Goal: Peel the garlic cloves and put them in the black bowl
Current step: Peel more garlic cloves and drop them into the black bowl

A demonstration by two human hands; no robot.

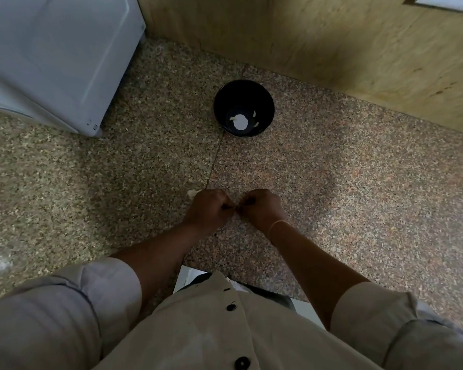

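Both fists curled tight, left hand (207,209) and right hand (261,208) meeting thumb-to-thumb, pinching a garlic clove (235,212) between them. It's mostly hidden, so I can't tell its long axis. Mid-counter (358,182), hands toward the near edge. The black bowl (219,102) sits straight ahead of the grip, well apart, close to the far edge by the wooden wall (332,36), with a few peeled cloves (254,114) inside. I judge the right hand slightly nearer for the drop.
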